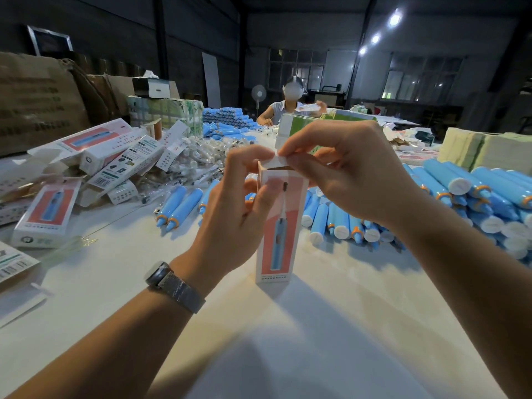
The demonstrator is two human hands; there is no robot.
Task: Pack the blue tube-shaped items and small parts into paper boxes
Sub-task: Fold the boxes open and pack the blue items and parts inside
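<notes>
A tall white-and-pink paper box [278, 234] stands upright on the white table [288, 326], printed with a blue tube-shaped item. My left hand [236, 208] grips the box's upper body, thumb across its front. My right hand [342, 171] pinches the white top flap [278, 162] at the box's open end. What is inside the box is hidden. Loose blue tubes with orange collars lie behind: a pair [177, 208] at left, a big heap [466, 205] at right. Small parts in clear bags [201, 156] are heaped behind the box.
Packed and flat boxes [95, 168] pile up at the left. Stacks of green-white cartons [169, 113] and brown shipping cartons [37, 102] stand farther back. Another person [288, 108] works at the table's far end. Folded paper stacks [486, 151] sit at the right.
</notes>
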